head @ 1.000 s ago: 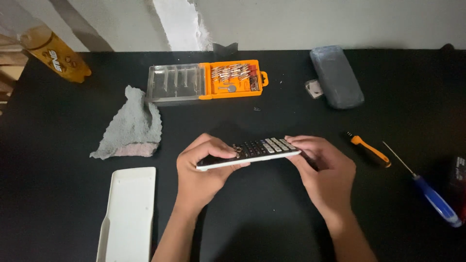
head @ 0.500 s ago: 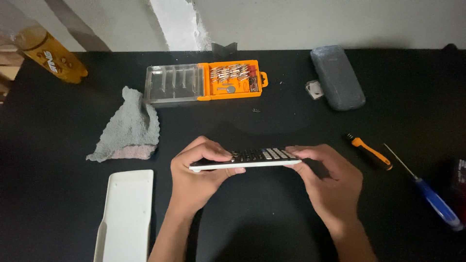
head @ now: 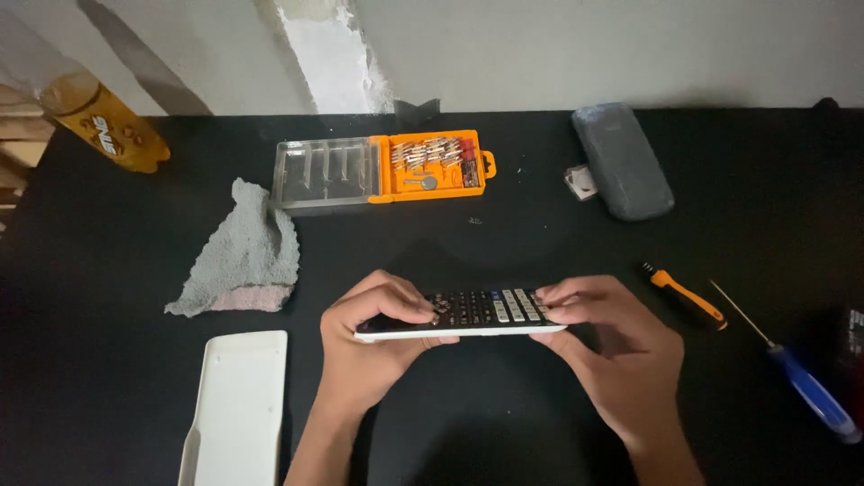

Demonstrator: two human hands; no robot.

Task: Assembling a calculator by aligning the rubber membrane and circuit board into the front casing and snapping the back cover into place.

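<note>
Presently | left hand (head: 364, 346) and right hand (head: 612, 346) each closed on one end of a calculator (head: 468, 315), held level just above the black tabletop (head: 135, 261) | advice: even grip at both ends, thumbs off keys | nearby: white back cover (head: 236, 405), grey cloth (head: 243, 256), orange bit case (head: 387, 169), two screwdrivers (head: 688, 297)

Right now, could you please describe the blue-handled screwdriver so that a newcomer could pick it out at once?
Start at the black table and go to its right edge, beyond the right hand. Two screwdrivers lie there side by side. The blue-handled screwdriver is the outer one, with a long thin metal shaft, whereas its neighbour, the orange-handled screwdriver, is shorter and stubbier.
</note>
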